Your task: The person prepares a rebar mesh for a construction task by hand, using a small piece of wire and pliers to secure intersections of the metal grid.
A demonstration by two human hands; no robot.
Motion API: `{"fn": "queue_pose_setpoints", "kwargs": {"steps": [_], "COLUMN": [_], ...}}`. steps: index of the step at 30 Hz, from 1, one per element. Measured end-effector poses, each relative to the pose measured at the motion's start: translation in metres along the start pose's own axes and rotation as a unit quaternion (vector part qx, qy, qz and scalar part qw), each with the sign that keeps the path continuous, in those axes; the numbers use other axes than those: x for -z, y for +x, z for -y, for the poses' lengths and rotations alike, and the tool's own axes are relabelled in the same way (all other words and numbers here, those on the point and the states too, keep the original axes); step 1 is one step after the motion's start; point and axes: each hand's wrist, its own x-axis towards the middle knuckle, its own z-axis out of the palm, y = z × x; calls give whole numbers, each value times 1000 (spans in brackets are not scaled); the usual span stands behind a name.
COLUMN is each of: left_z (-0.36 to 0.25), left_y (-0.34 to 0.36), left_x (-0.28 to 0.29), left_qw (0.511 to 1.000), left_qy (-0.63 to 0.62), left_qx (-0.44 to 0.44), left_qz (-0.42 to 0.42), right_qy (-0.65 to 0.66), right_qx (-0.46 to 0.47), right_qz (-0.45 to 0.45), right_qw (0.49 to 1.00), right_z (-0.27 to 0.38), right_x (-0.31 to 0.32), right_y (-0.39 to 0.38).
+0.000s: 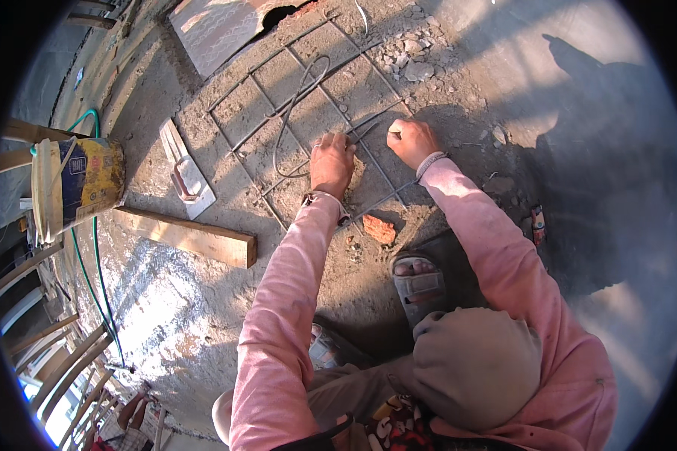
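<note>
A grid of thin steel bars (pixel 257 137) lies on the rough ground in front of me. My left hand (pixel 331 163) rests over its middle bars, fingers curled in a pinch on a thin wire near a bar crossing. To its right, my right hand (pixel 414 143) is closed beside the grid's right edge, thumb against the fingers. What it pinches is too small to make out. A short piece of thin wire (pixel 367 120) curves between the hands. On top of the bars, left of my hands, lies a loose loop of wire (pixel 280 143).
A steel trowel (pixel 195 184) and a wooden beam (pixel 195 237) lie left, near a dirty yellow bucket (pixel 98 177) and a green hose (pixel 98 259). A broken brick piece (pixel 379 229) sits by my foot. Rubble (pixel 418 56) lies beyond the grid. Another person (pixel 132 428) is at lower left.
</note>
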Motion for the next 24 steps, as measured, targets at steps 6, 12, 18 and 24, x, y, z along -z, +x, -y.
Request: {"fn": "queue_pose_setpoints", "kwargs": {"steps": [6,12,18,24], "left_z": [-4,6,17,14], "left_y": [-3,-3,1,6], "left_x": [-17,-19,-29,-27], "left_qw": [999,999,997,999], "left_qy": [17,6,2,-32], "left_qx": [4,-15,-33,6], "left_qz": [-51,-40,-69,-17], "right_qy": [12,-1,-57,-50], "right_qx": [27,11,-10,-24], "right_qz": [-5,-16,28,39], "right_qw": [1000,1000,998,998], "right_z": [-1,6,21,13], "right_x": [-14,-23,-25,-26], "right_y": [2,7,14,15]}}
